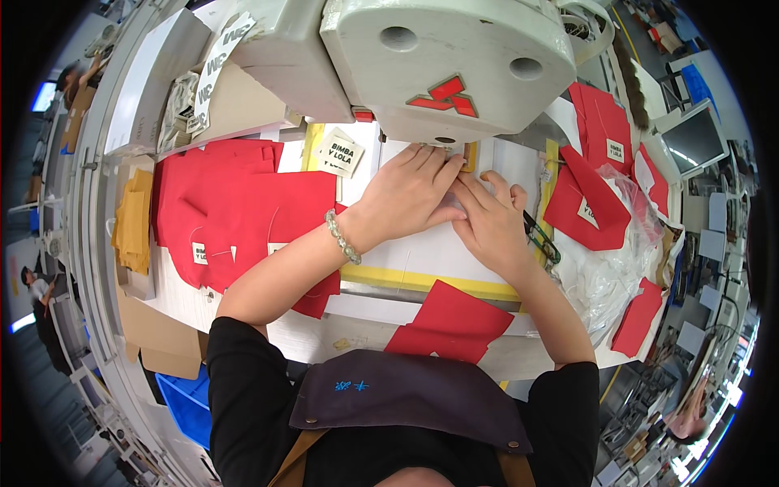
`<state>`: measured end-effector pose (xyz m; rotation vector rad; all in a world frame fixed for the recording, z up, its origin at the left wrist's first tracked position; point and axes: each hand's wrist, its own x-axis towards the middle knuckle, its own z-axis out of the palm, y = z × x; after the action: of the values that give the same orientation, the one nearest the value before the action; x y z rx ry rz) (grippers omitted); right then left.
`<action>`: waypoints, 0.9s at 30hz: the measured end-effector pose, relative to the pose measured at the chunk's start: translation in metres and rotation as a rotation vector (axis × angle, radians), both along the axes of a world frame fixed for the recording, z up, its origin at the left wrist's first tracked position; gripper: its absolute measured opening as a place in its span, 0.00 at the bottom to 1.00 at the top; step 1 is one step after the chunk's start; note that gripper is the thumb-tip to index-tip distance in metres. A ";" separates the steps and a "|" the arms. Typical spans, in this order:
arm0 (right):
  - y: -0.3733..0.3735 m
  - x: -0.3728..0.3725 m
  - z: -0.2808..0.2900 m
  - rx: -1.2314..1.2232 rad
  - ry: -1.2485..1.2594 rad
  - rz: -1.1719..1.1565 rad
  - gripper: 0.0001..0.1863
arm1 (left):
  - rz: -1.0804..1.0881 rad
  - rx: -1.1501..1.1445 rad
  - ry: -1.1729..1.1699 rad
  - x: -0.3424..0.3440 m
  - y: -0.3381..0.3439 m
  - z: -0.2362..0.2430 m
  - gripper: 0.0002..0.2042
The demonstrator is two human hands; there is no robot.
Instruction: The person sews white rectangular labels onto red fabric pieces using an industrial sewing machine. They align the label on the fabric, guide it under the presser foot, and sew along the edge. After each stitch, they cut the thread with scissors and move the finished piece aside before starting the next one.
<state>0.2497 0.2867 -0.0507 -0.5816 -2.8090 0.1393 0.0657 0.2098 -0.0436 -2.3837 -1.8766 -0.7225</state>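
Both my hands meet under the pale head of a sewing machine (454, 61). My left hand (410, 191), with a beaded bracelet (342, 237) at the wrist, lies palm down with its fingers stretched toward the needle area. My right hand (493, 223) rests beside it, fingers spread and slightly bent, its fingertips near the left hand's. Beneath them is a white work surface (398, 256) edged in yellow. Whatever lies under the fingertips is hidden. A cream printed label (339, 152) sits left of the needle area. Beside my right wrist lies a dark, slender tool with green parts (542, 241).
Red fabric pieces (235, 203) with cream labels are heaped at the left; more red fabric (588, 203) lies right, by clear plastic (633, 235). One red piece (450, 321) hangs near the front edge. Yellow pieces (132, 215), a white box (154, 81) and a blue bin (185, 406) stand left.
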 end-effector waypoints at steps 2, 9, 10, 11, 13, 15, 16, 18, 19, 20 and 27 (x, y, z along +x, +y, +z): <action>0.000 0.000 0.000 -0.002 -0.011 -0.002 0.26 | 0.002 0.020 0.000 0.001 0.000 0.000 0.33; -0.001 0.006 0.011 -0.047 0.012 -0.014 0.23 | 0.006 -0.007 -0.012 0.006 0.003 0.000 0.26; -0.001 0.011 0.013 -0.047 0.024 -0.035 0.23 | 0.000 -0.012 -0.006 0.006 0.003 0.000 0.26; 0.001 0.018 0.015 -0.046 0.035 -0.059 0.23 | -0.007 -0.017 0.001 0.005 0.004 0.000 0.25; 0.004 0.036 0.023 -0.027 0.024 -0.113 0.24 | -0.001 -0.031 0.038 0.003 0.005 -0.003 0.24; 0.005 0.053 0.032 -0.071 0.004 -0.199 0.25 | 0.007 -0.055 0.063 0.001 0.005 -0.001 0.23; 0.005 0.062 0.033 -0.086 0.001 -0.247 0.26 | -0.004 -0.030 0.038 -0.003 0.006 0.000 0.22; 0.003 0.080 0.032 -0.164 0.058 -0.275 0.27 | -0.026 0.019 -0.010 -0.007 0.007 0.001 0.21; 0.001 0.087 0.031 -0.203 0.087 -0.291 0.28 | -0.037 0.164 -0.005 -0.006 0.007 0.001 0.20; -0.002 0.093 0.030 -0.186 0.092 -0.291 0.28 | -0.084 0.118 -0.058 0.000 0.002 0.003 0.19; -0.010 0.111 0.015 -0.182 0.097 -0.312 0.21 | -0.309 -0.421 -0.349 0.080 -0.070 0.015 0.17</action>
<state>0.3610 0.2763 -0.0352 -1.0169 -2.5895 0.3516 0.1461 0.1403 -0.0289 -3.0322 -1.9659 -0.8873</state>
